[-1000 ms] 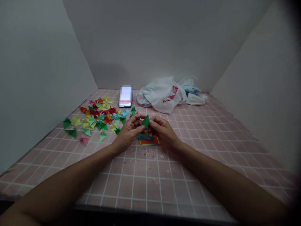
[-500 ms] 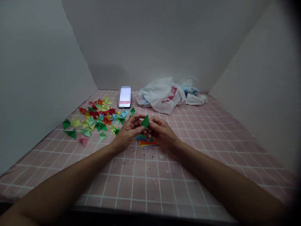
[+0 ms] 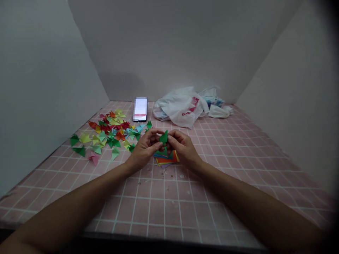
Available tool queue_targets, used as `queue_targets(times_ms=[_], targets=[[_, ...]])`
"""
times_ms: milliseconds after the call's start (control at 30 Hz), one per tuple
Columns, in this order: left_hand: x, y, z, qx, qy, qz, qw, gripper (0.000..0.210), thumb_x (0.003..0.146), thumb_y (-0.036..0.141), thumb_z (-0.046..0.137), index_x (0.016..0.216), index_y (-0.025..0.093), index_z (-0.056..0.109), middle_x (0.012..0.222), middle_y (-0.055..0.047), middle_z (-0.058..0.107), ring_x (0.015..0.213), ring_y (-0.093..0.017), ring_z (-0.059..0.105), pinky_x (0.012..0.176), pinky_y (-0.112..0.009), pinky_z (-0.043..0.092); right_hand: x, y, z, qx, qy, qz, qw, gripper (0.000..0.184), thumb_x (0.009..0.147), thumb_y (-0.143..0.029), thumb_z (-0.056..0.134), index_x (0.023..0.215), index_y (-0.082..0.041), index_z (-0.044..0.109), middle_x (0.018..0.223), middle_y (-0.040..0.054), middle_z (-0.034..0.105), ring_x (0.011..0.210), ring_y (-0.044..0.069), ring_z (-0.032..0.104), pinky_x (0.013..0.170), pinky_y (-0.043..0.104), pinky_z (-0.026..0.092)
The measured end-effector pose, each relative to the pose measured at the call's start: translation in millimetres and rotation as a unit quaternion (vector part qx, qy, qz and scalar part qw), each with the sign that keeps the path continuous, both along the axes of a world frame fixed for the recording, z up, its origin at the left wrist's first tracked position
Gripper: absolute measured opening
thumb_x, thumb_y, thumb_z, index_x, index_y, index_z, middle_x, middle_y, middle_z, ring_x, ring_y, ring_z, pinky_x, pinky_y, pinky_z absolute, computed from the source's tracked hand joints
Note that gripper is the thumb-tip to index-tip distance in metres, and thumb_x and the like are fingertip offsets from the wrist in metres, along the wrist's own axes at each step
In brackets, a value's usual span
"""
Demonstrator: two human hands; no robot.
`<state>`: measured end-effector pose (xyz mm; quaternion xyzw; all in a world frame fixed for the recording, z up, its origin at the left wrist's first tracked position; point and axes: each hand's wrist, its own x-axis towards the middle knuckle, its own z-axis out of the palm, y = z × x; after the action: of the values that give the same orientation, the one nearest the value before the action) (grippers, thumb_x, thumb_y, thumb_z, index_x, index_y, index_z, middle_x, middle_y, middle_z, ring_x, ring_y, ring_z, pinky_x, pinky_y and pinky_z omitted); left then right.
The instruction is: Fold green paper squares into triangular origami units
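Between my two hands is a small folded piece of green origami paper [image 3: 164,137], pointed at the top and raised over the table. My left hand [image 3: 148,146] pinches its left side with thumb and fingers. On the other side, my right hand [image 3: 182,146] grips its right edge between thumb and fingertips. Just beneath the hands lies a stack of coloured paper sheets [image 3: 167,160], with green, blue, orange and yellow showing. The hands cover part of that stack.
Many folded paper cranes [image 3: 113,141] in mixed colours spread over the left of the pink checked tablecloth [image 3: 164,211]. A lit phone [image 3: 140,109] stands behind them. Crumpled white plastic bags [image 3: 182,106] lie at the back, beside a blue-and-white packet [image 3: 215,101]. Walls enclose three sides.
My right hand has shifted slightly, and its fingers show less beneath the green paper. More of the sheet stack is visible. The left hand stays nearly still.
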<state>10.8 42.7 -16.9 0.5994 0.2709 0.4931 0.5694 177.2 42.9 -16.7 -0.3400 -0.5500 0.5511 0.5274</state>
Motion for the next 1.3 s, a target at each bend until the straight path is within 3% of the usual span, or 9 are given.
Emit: queue_targets(times_ms=[167, 767, 1067, 1300], targets=[[0.4, -1.5, 2.7, -0.001, 0.007, 0.006, 1.0, 0.032, 0.085, 0.019, 0.069, 0.114, 0.019, 0.055, 0.085, 0.0, 0.069, 0.075, -0.011, 0.066, 0.073, -0.025, 0.053, 0.8, 0.0, -0.3, 0.029, -0.019, -0.004, 0.999, 0.026, 0.089, -0.042, 0.065, 0.078, -0.02, 0.056, 0.06, -0.0058, 0.054, 0.048, 0.008, 0.05, 0.048, 0.022, 0.042], [2.2, -0.6, 1.6, 0.04, 0.027, 0.02, 0.999, 0.029, 0.086, 0.016, 0.066, 0.112, 0.02, 0.057, 0.087, 0.0, 0.068, 0.078, -0.011, 0.065, 0.072, -0.023, 0.053, 1.0, 1.2, -2.1, 0.024, -0.026, 0.0, 0.999, 0.025, 0.089, -0.042, 0.062, 0.078, -0.021, 0.054, 0.059, -0.0062, 0.053, 0.047, 0.008, 0.05, 0.047, 0.023, 0.042], [1.0, -0.1, 0.2, 0.061, 0.05, 0.013, 0.997, 0.036, 0.088, 0.017, 0.063, 0.124, 0.021, 0.06, 0.085, 0.0, 0.064, 0.077, -0.012, 0.063, 0.073, -0.025, 0.052, 1.7, 1.7, -1.6, 0.043, -0.045, -0.007, 0.998, 0.024, 0.089, -0.04, 0.06, 0.076, -0.021, 0.053, 0.06, -0.0056, 0.053, 0.049, 0.008, 0.049, 0.049, 0.023, 0.042], [1.2, -0.3, -0.2, 0.076, 0.049, 0.012, 0.996, 0.032, 0.088, 0.015, 0.063, 0.119, 0.022, 0.06, 0.084, 0.001, 0.065, 0.075, -0.011, 0.063, 0.071, -0.024, 0.052, 1.0, 1.8, -1.4, 0.042, -0.048, -0.004, 0.998, 0.022, 0.089, -0.038, 0.059, 0.078, -0.021, 0.055, 0.059, -0.0055, 0.053, 0.048, 0.009, 0.048, 0.049, 0.024, 0.04]])
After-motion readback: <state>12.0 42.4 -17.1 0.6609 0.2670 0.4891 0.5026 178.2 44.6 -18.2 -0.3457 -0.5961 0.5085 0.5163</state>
